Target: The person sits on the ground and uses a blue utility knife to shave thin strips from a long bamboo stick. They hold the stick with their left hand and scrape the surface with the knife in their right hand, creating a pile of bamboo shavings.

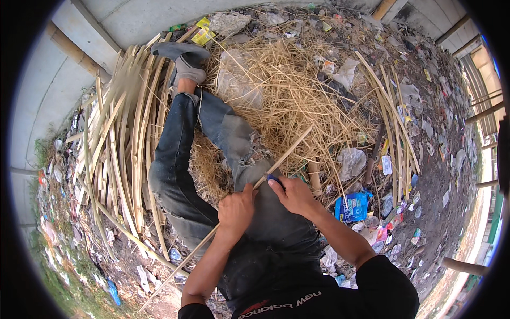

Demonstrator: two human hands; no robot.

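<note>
A long, thin bamboo strip (290,151) runs slantwise over my lap, from the lower left up to the straw. My left hand (237,211) is closed round it near its middle. In my right hand (295,196) is a blue-handled knife (273,179), its front end against the strip just beyond my left hand. Most of its blade cannot be made out. Under both hands lies the worn dark fabric of my trousers (265,212), torn at the knee.
Many split bamboo strips (139,143) are heaped to my left, and several more (396,122) lie at the right. Loose straw-like shavings (297,90) cover the ground ahead. A blue packet (353,208) lies among litter by my right arm. Pale walls (154,18) stand behind.
</note>
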